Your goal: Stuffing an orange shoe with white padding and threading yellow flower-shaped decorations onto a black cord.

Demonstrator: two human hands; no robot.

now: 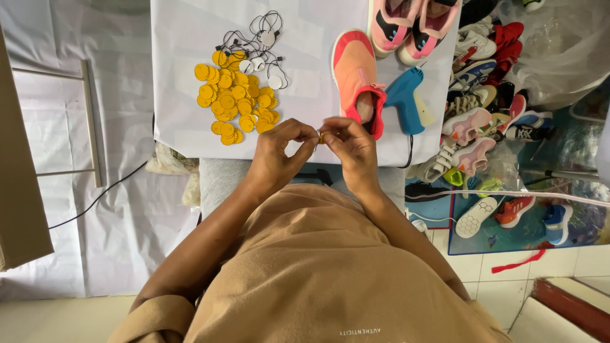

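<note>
My left hand (pixel 278 147) and my right hand (pixel 351 145) meet at the near edge of a white table (pixel 184 38), fingertips pinched together on a small yellow round tag (pixel 321 136) with a thin loop. A pile of the same yellow tags (pixel 235 98) lies on the table to the left of my hands. White round tags on black strings (pixel 260 44) lie beyond that pile. An orange-pink slip-on shoe (pixel 357 73) rests just past my right hand, with a blue glue gun (pixel 406 95) beside it.
Two pink shoes (pixel 413 25) sit at the table's far right. Many small shoes (pixel 483 108) are heaped on the floor to the right, some on a blue mat (pixel 546 232). A black cable (pixel 95 200) runs over white sheeting on the left.
</note>
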